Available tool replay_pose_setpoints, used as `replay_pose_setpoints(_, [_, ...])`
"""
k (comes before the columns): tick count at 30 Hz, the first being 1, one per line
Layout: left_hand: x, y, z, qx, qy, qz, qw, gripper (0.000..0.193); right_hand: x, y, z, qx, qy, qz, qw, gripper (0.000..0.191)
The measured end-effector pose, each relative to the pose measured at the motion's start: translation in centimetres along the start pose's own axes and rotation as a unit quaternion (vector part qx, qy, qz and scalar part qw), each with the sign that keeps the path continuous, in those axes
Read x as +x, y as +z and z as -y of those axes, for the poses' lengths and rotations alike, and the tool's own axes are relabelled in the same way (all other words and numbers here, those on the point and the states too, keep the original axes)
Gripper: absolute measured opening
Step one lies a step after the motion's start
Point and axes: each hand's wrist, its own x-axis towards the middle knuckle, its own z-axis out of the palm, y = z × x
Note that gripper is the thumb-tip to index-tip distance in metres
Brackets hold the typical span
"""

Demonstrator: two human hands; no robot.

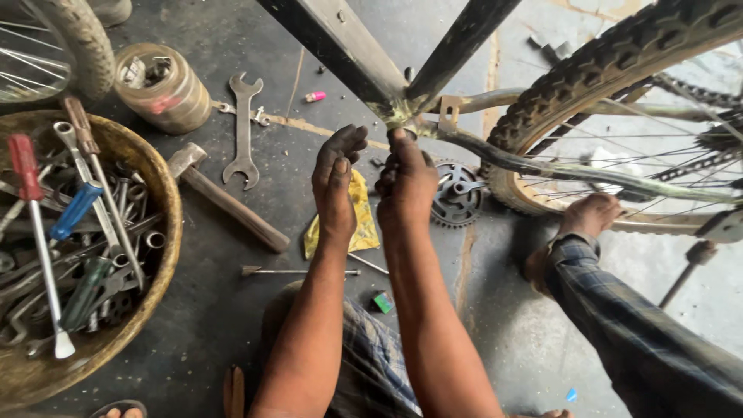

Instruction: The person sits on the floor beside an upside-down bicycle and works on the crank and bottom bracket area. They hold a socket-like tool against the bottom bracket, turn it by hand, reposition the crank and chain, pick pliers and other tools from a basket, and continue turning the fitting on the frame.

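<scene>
A bicycle frame (348, 46) stands in front of me, its tubes meeting at the bottom bracket (398, 116). My left hand (335, 174), dark with grease, is held open just below and left of that joint, fingers apart. My right hand (404, 182) is closed around the bottom bracket area, fingers curled at the joint; what it grips is hidden. A toothed chainring (457, 195) sits just right of my right hand. The rear wheel (611, 70) with knobby tyre rises to the right.
A round bowl (166, 232) full of screwdrivers and wrenches stands at left. A hammer (224, 200), an open-ended spanner (244, 131), a tin (162, 89), a yellow wrapper (364, 224) and a thin rod (298, 271) lie on the dark floor. My foot (592, 213) rests near the wheel.
</scene>
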Motion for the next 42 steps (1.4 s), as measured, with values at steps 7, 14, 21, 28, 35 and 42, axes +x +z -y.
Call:
replay_pose_setpoints(7, [0.0,-0.2,-1.3,0.08,0.076,0.064,0.992,0.06,0.1,-0.5,0.0,0.309,0.198,0.148,0.919,0.041])
replay_pose_setpoints(14, [0.2,-0.1,-2.1,0.113,0.072,0.074,0.988,0.066,-0.5,-1.3,-0.3,0.366,0.19,0.203,0.888,0.046])
replay_pose_setpoints(21, [-0.1,0.4,-2.1,0.077,0.039,0.073,0.994,0.064,-1.0,-1.9,0.4,0.325,0.185,0.296,0.879,0.048])
replay_pose_setpoints(28, [0.0,0.2,-1.8,0.193,0.092,0.106,0.971,0.071,-1.2,-1.3,0.1,0.316,0.17,0.25,0.899,0.043])
replay_pose_setpoints(35, [0.0,0.1,-1.7,0.214,0.093,0.102,0.967,0.071,-0.3,-1.6,-0.1,0.235,0.119,0.16,0.951,0.031])
replay_pose_setpoints(42, [0.0,0.8,-1.8,0.167,0.116,0.105,0.973,0.075,-0.1,-1.9,-1.3,0.328,0.141,0.27,0.894,0.042])
